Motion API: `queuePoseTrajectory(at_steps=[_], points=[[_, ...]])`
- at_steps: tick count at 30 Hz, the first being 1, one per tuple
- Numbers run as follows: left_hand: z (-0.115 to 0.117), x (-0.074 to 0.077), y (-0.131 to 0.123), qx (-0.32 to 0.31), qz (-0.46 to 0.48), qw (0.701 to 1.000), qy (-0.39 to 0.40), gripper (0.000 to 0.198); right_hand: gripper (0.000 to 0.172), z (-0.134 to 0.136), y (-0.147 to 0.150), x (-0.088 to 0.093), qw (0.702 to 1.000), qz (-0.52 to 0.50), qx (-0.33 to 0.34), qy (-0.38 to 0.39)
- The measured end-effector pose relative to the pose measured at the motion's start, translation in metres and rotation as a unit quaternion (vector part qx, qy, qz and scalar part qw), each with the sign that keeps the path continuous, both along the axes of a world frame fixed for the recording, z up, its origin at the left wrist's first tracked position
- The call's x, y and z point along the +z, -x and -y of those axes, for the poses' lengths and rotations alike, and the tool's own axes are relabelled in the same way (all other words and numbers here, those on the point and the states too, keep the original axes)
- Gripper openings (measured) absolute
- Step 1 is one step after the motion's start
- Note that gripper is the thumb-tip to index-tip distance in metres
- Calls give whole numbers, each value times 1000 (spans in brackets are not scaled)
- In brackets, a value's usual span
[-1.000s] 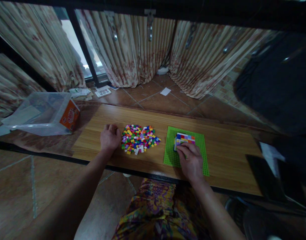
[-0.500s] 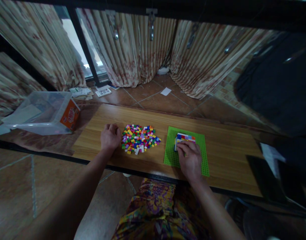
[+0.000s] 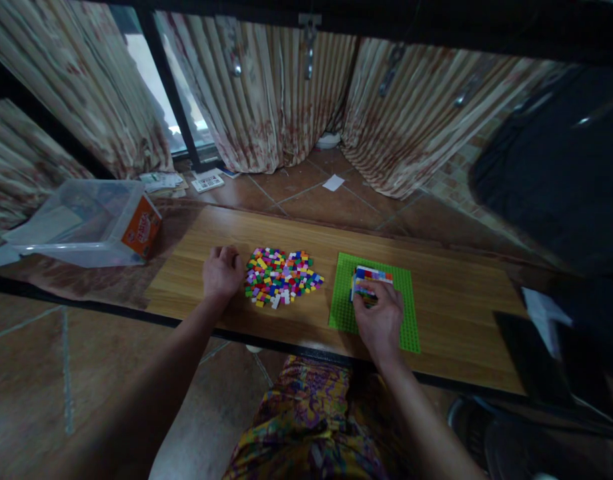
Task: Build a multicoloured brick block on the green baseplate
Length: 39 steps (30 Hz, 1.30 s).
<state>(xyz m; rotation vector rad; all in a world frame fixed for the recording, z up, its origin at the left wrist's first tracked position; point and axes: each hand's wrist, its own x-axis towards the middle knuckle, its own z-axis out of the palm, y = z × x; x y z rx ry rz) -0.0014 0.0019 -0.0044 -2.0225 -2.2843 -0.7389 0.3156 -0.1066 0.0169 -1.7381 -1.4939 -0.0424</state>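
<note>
On the left half of the wooden tabletop, my left hand (image 3: 222, 273) rests with curled fingers. It is at the left edge of a pile of small multicoloured toy bricks (image 3: 282, 277); whether anything is inside the fingers is hidden. A green studded baseplate (image 3: 342, 313) lies to the right of the pile. On it sits a block of joined bricks (image 3: 370, 274) with white, blue, red and orange parts. My right hand (image 3: 382, 319) covers the block's near right portion, thumb and forefinger bent at its left side. Any small brick between those fingertips is too small to make out.
At the far left stands a clear plastic box (image 3: 93, 230) with an orange label. Dark flat items (image 3: 531, 357) and white paper (image 3: 543, 313) lie at the right end of the tabletop (image 3: 461, 307). Striped curtains (image 3: 281, 100) hang beyond.
My right thumb and forefinger have shifted slightly over the brick block, with a wider gap behind their tips. My left hand stays beside the pile. The camera view has shifted a little.
</note>
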Motion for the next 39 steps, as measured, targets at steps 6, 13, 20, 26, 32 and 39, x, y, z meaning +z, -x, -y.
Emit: queuePoseTrajectory(at_steps=[6, 13, 20, 26, 32, 39], points=[[0, 0, 0, 0, 7, 1000, -2, 24, 8, 3, -2, -8, 998, 4, 20, -60], [0, 0, 0, 2, 5, 1000, 1, 26, 16, 11, -6, -12, 995, 68, 45, -63], [0, -1, 1, -2, 8, 1000, -1, 25, 20, 14, -9, -14, 995, 78, 54, -39], [0, 0, 1, 3, 7, 1000, 4, 24, 21, 17, -13, -9, 995, 65, 70, -33], [0, -1, 1, 0, 1, 1000, -1, 24, 21, 40, 7, -1, 997, -10, 35, -65], [-1, -3, 2, 2, 7, 1000, 2, 25, 24, 37, 50, -12, 985, -51, 153, 65]])
